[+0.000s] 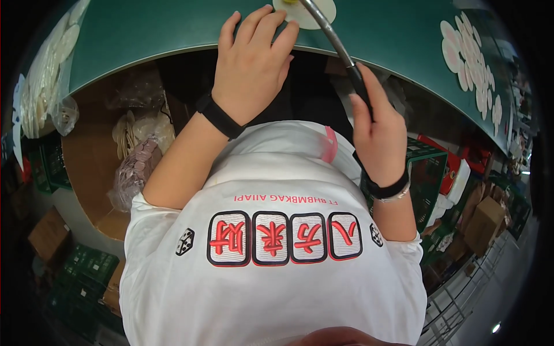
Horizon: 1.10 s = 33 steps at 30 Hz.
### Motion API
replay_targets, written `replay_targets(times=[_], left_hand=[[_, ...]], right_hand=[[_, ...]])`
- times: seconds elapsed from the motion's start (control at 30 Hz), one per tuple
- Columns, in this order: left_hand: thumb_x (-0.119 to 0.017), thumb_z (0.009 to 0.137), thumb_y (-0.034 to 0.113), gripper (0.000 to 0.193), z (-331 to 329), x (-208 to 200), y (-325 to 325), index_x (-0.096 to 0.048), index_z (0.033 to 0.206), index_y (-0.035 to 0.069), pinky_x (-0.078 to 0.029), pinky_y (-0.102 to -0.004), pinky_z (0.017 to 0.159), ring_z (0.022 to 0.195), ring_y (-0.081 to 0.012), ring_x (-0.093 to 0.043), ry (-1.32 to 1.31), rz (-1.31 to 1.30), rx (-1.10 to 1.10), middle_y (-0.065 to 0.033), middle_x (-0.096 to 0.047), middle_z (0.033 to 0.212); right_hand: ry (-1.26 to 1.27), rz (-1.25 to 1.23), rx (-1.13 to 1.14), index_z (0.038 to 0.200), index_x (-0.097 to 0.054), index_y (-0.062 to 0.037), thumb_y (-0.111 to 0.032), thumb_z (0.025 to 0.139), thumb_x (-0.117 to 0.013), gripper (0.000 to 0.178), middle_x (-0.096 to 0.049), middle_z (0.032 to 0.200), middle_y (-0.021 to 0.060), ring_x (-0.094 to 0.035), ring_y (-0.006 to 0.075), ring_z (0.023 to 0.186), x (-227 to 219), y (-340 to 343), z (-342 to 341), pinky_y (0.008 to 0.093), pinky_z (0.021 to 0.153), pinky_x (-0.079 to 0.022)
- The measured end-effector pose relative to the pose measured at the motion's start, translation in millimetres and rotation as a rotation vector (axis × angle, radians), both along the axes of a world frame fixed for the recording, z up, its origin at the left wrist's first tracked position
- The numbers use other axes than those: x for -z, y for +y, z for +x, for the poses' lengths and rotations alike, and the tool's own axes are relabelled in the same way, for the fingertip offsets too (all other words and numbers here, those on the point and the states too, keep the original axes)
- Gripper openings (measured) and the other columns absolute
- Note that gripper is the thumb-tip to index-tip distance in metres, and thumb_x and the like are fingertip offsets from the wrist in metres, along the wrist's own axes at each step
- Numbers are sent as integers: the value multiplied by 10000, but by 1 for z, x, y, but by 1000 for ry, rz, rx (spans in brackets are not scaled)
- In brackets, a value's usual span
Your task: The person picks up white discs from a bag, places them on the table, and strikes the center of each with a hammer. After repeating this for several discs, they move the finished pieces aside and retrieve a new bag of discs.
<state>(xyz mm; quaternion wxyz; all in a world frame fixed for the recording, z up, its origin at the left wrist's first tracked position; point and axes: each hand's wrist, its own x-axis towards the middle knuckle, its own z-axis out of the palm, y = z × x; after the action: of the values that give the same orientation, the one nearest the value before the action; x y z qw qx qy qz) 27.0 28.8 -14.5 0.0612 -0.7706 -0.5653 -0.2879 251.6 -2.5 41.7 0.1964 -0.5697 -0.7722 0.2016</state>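
My right hand point(378, 135) is closed round the black grip of a metal-shafted tool point(332, 34). The shaft slants up to the left and leaves the picture at the top, so its far end is out of sight. Beneath the shaft, a cream-white rounded flat piece point(318, 16) lies on the green tabletop point(167, 26), with a bit of yellow at its upper edge. My left hand point(251, 60) rests at the table's near edge with fingers apart, its fingertips beside the white piece. Part of its thumb is hidden, and I see nothing held in it.
Several flat white pieces point(470, 63) are spread at the table's right end. Plastic bags of similar pieces point(49, 75) lie at the left end. Below stand a cardboard box point(86, 167) with bagged items and green crates point(81, 288); another green crate point(427, 164) is at the right.
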Motion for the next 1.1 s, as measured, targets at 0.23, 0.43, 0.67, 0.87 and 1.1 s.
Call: replay_targets(times=[0.23,0.43,0.67,0.87,1.1], left_hand=[[-729,809,116,499,0,-10,2,-607,1289,57,-359,-542,1125,1319,-322,-522,36,5,12,-139,-581,1326],[-729,809,115,496,2,-4,5,-606,1286,54,-359,-540,1126,1319,-324,-521,58,6,9,-136,-590,1310],[-772,827,146,566,4,9,12,-598,1365,163,-338,-483,1142,1330,-242,-531,22,67,-24,-35,-595,1350],[-828,778,225,543,1,7,24,-653,1289,168,-371,-558,1078,1230,-249,-559,99,154,28,-29,-614,1185],[-847,775,192,437,-6,-22,42,-733,1195,148,-417,-460,1049,1151,-277,-619,97,228,222,-38,-676,1123]], right_hand=[[322,199,87,1481,-504,-68,-98,1017,-610,477,-716,1060,216,-699,356,758,15,-8,16,389,655,-557],[-46,80,59,1523,-466,-84,-77,1045,-568,489,-636,791,90,-551,124,646,36,-11,21,299,599,-485],[-123,224,63,1442,-534,-76,-118,1018,-614,434,-698,890,188,-668,356,667,40,0,21,396,591,-526],[254,87,141,1267,-640,-30,-136,998,-665,290,-654,762,86,-607,214,608,12,10,33,330,552,-468],[545,-128,145,1153,-663,7,-142,1011,-673,207,-590,805,-49,-465,41,695,-7,23,38,194,630,-358]])
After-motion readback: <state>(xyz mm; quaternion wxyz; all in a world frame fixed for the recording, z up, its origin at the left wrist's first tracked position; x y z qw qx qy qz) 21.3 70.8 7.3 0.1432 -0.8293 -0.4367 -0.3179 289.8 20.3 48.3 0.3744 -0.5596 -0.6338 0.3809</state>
